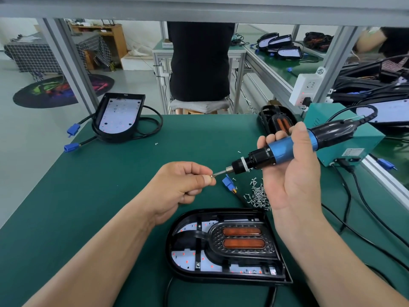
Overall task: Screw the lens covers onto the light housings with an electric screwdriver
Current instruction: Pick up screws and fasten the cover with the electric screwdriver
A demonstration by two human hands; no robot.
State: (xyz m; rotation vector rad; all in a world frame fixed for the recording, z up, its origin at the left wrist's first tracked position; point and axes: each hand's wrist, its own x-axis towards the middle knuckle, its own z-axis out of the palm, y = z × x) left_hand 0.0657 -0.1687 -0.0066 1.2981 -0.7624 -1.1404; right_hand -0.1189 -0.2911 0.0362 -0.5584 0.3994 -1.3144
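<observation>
**Trainee:** Why is the electric screwdriver (285,149) held up in the air and nearly level, not over the work?

**Instructor:** It is the loading position. The right hand (292,173) is wrapped closed around the blue barrel, with the bit (220,172) pointing left toward the other hand. Raised like this, the tip is easy to see and to reach.

**Trainee:** And the left hand (183,185)?

**Instructor:** Thumb and forefinger are pinched shut on a single screw (213,175), held right at the bit tip. The remaining fingers are curled under. I judge the screw is being seated on the bit (whether it already clings there cannot be told).

**Trainee:** Where is the part that receives it?

**Instructor:** The light housing (223,244) lies flat on the green bench mat (88,185), directly below both hands and close to the operator. The lens cover (241,238), with its two orange reflector bars, sits inside the housing. At least two screws appear fitted along its left side, so the job looks to be in progress.

**Trainee:** Why is the screw pile (259,194) there?

**Instructor:** It lies loose just beyond the housing, beneath the right hand, so each pick is short.

**Trainee:** The other units?

**Instructor:** An open housing (119,116) without a cover rests at the far left of the mat, well apart. The teal power supply (345,138) stands at the right, cabled to the driver.
</observation>
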